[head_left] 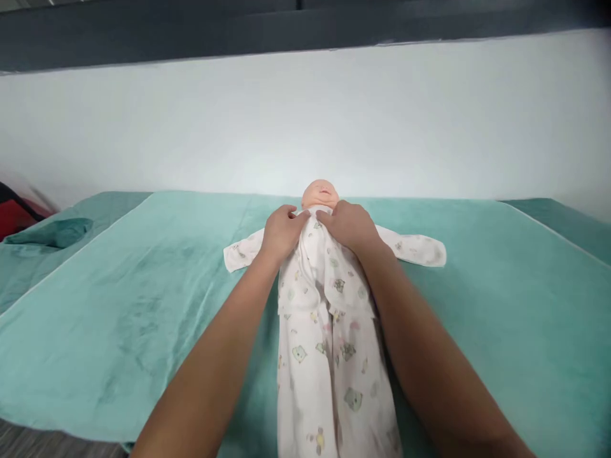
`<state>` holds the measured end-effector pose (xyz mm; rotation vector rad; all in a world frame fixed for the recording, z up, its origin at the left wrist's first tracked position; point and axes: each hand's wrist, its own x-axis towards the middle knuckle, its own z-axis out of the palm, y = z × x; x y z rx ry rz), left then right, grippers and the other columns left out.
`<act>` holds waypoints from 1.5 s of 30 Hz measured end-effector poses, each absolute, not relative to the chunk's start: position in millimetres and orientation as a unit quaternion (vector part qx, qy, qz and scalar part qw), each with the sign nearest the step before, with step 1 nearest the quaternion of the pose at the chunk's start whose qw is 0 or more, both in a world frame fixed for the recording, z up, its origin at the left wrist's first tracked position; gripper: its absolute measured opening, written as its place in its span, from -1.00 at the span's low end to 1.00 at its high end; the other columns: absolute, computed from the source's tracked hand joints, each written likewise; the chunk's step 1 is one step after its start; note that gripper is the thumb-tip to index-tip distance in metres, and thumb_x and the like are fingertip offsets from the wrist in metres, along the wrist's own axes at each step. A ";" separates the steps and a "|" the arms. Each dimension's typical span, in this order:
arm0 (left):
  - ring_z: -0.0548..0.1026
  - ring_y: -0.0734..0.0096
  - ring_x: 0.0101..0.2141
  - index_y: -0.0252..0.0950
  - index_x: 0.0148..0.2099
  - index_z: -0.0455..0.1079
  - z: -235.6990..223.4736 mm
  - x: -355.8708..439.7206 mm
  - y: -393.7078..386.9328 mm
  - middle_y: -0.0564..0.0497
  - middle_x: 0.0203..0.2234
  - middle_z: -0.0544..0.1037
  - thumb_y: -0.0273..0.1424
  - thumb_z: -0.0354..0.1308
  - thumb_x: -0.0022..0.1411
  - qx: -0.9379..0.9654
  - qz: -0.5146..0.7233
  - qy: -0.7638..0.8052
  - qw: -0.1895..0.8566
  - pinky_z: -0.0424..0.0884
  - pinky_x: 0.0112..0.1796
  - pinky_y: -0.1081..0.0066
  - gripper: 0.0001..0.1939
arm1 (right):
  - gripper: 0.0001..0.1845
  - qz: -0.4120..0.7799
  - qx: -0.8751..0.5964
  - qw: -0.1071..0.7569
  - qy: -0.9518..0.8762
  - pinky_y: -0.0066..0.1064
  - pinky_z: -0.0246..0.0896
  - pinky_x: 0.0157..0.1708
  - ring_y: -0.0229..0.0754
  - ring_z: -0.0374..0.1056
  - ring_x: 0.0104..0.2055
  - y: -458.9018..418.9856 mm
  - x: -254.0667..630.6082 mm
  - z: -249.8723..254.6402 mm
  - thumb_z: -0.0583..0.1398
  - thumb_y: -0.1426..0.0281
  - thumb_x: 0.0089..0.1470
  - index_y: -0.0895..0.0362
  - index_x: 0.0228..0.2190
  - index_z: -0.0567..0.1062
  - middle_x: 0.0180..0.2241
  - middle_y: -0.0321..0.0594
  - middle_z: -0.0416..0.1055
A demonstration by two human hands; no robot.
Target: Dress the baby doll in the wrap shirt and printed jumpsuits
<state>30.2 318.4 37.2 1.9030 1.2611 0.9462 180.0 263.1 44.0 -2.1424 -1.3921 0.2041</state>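
A baby doll (320, 193) lies on its back, its head at the far end of the bed. It wears a white baby top (344, 280) printed with small animals, the front edges meeting loosely down the middle, over matching white trousers (305, 381). Both sleeves stretch out sideways, and no doll hands show at the cuffs. My left hand (281, 234) is closed at the left side of the collar, thumb on the cloth. At the collar's right side, just below the chin, my right hand (352, 224) pinches the fabric. The fingers are partly hidden behind my hands.
A green plush sheet (143, 305) covers the bed under the doll. Behind it rises a white wall (305, 121) with a dark band along the top. A red and black item (16, 213) and a crumpled green cloth (52, 233) lie at the far left.
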 end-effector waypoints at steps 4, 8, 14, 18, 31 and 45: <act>0.32 0.43 -0.52 -0.29 -0.48 0.42 35.0 31.2 331.1 0.07 -0.59 0.43 -0.20 0.11 0.24 0.714 0.331 0.459 0.413 0.19 -0.45 0.41 -0.67 | -0.68 0.098 -0.773 0.324 -0.537 -0.31 0.03 -0.38 -0.12 0.21 -0.43 271.9 192.7 35.3 0.15 0.25 0.09 0.04 -0.62 0.24 -0.55 -0.17 0.34; 0.38 0.44 -0.48 -0.27 -0.39 0.47 40.7 22.3 334.8 0.06 -0.51 0.52 -0.23 0.23 0.18 0.750 0.305 0.416 0.415 0.22 -0.44 0.44 -0.78 | -0.69 0.071 -0.763 0.356 -0.534 -0.32 -0.05 -0.41 -0.16 0.11 -0.48 269.4 196.2 38.6 0.13 0.37 0.06 0.04 -0.65 0.19 -0.59 -0.22 0.27; 0.37 0.49 -0.51 -0.28 -0.42 0.39 48.9 34.3 332.1 0.08 -0.55 0.49 -0.38 0.25 0.14 0.710 0.364 0.406 0.447 0.24 -0.44 0.47 -0.87 | -0.77 0.058 -0.747 0.423 -0.510 -0.31 -0.01 -0.37 -0.15 0.18 -0.43 264.4 188.1 44.7 0.10 0.36 0.10 0.06 -0.58 0.30 -0.51 -0.22 0.38; 0.26 0.59 -0.63 -0.28 -0.41 0.33 49.8 64.6 327.0 0.15 -0.66 0.36 -0.43 0.21 0.14 0.585 0.440 0.351 0.584 0.20 -0.53 0.51 -0.88 | -0.75 0.101 -0.713 0.500 -0.482 -0.32 0.07 -0.32 -0.16 0.25 -0.39 268.4 190.2 42.3 0.14 0.26 0.09 0.09 -0.55 0.42 -0.49 -0.25 0.42; 0.31 0.64 -0.59 -0.31 -0.33 0.38 35.4 69.8 335.0 0.11 -0.57 0.40 -0.53 0.17 0.15 0.565 0.441 0.306 0.627 0.20 -0.56 0.57 -0.96 | -0.81 0.204 -0.650 0.568 -0.461 -0.36 0.20 -0.32 -0.20 0.32 -0.40 275.1 191.1 32.9 0.21 0.25 0.00 0.11 -0.49 0.53 -0.51 -0.31 0.43; 0.36 0.53 -0.57 -0.28 -0.16 0.42 40.1 68.0 331.7 0.04 -0.47 0.46 -0.34 0.26 0.15 0.648 0.377 0.362 0.554 0.25 -0.54 0.46 -0.80 | -0.79 0.309 -0.601 0.549 -0.491 -0.31 0.31 -0.24 -0.10 0.43 -0.23 268.8 200.9 26.8 0.31 0.27 -0.10 0.10 -0.36 0.60 -0.30 -0.23 0.57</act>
